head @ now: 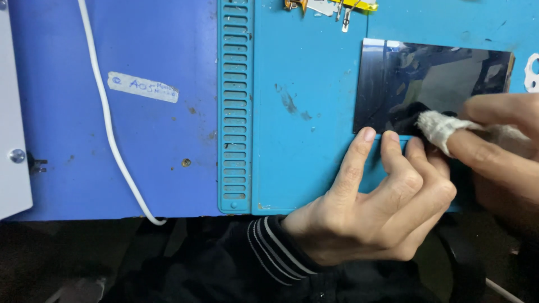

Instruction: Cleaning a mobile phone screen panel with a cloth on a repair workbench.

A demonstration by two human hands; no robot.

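On the teal work mat (303,168), toward its right side, a dark glossy glass panel (415,84) lying flat, reflective, its lower edge level with the fingertips below it. Pressed against that lower edge, the left hand (387,207): index, middle and ring fingertips (368,134) planted on the mat just at the panel's border, fingers arched, not wrapped round anything, merely bracing the panel in place. From the right, the right hand (499,151), with a small white cloth (441,126) wound over one fingertip and pinched there by the neighbouring fingers, closed on the cloth; cloth tip touching the panel's lower right corner. At the left wrist, a dark sleeve with a striped cuff (278,252). Along the mat's left margin, a ribbed strip of slots (234,106). Left of it, a darker blue bench top (112,140) with a torn white label (143,87) stuck on and a white cable (106,118) curving down across it. At the mat's top edge, a cluster of small metal and yellow tools (331,7), partly cut off. At the far left, a white panel with a screw (17,156).
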